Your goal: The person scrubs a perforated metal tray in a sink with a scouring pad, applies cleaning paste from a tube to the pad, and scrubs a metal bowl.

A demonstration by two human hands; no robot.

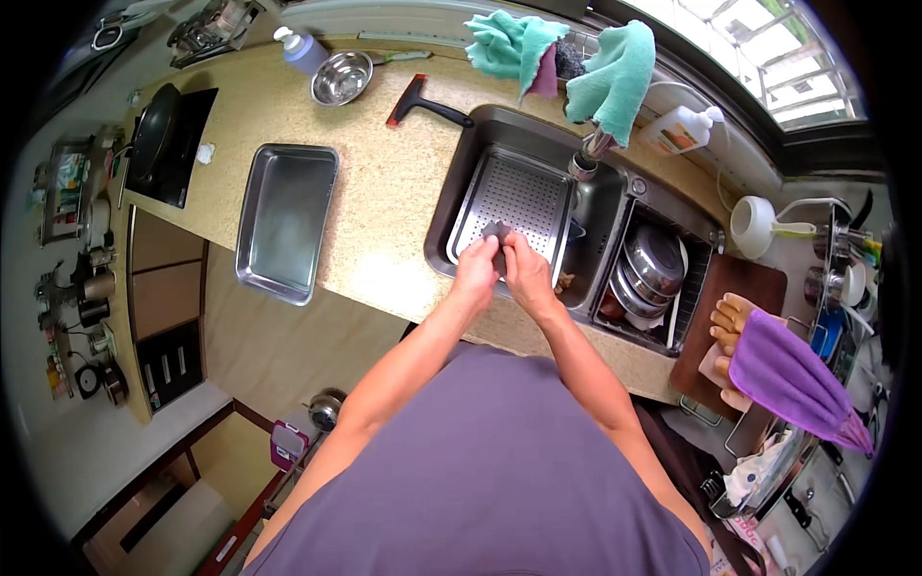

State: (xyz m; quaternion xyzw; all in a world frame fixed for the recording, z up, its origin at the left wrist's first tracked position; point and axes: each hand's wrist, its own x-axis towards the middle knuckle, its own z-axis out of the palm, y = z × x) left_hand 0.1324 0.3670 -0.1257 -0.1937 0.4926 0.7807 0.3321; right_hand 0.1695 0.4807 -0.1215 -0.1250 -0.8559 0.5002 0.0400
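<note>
My left hand [473, 268] and my right hand [530, 275] meet over the front of the left sink basin [459, 158]. Pinched between the fingers of both is a small dark grey scouring pad [497, 232]; its exact material is hard to make out. Just beyond the hands, a perforated metal tray [523, 197] lies in the basin. The faucet [586, 161] rises at the back of the sink, partly hidden by a hanging green cloth [615, 82]. Brownish scraps [565, 282] sit in the basin to the right of my right hand.
A deep metal pan [286, 216] overhangs the counter's front edge at left. Behind it are a squeegee [423, 104], a steel bowl [342, 79] and a soap bottle [303, 51]. Stacked pots [655, 264] fill the right basin. A purple cloth [792, 374] hangs at right.
</note>
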